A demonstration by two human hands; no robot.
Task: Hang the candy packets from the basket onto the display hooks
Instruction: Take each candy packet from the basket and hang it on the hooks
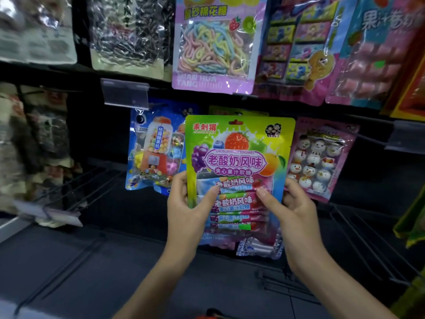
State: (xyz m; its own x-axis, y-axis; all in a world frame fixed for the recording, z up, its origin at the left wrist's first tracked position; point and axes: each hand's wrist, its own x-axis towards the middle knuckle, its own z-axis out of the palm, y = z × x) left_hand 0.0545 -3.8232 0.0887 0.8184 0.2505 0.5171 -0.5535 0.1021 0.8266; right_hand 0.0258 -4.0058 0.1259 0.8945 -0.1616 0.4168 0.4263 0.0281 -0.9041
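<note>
Two bare forearms reach up from the bottom of the frame. The left hand [186, 208] and right hand [292, 208] grasp a fruit candy packet [239, 157] by its lower side edges. Each thumb is pressed on the clear front window and the fingers are curled round behind. The packet stands upright and faces the camera, green and yellow with printed strawberry, grapes and orange. Wrapped chew sticks are stacked inside its lower half. A red hang slot [235, 122] sits at its top centre; whether a hook passes through it cannot be told.

Just below the packet's bottom edge, a blue-and-white wrapped packet [259, 248] peeks out. Directly behind its top edge, a strip of another yellow-green packet [236, 110] shows. Hanging beside it on the left, partly overlapped by it, is a blue gumball-machine candy packet [156, 148]. Close on its right is a pink packet of snowman marshmallows [319, 160].

Wire hooks [92, 187] jut out well to its lower left, and more wire hooks [358, 238] to its lower right. Up and to the left is a clear price-tag holder [125, 94].

Straight above the packet, in the upper row, hangs a pink packet of pastel marshmallow ropes [213, 47]. Left of that hangs a clear bag of dark seeds [128, 35].
</note>
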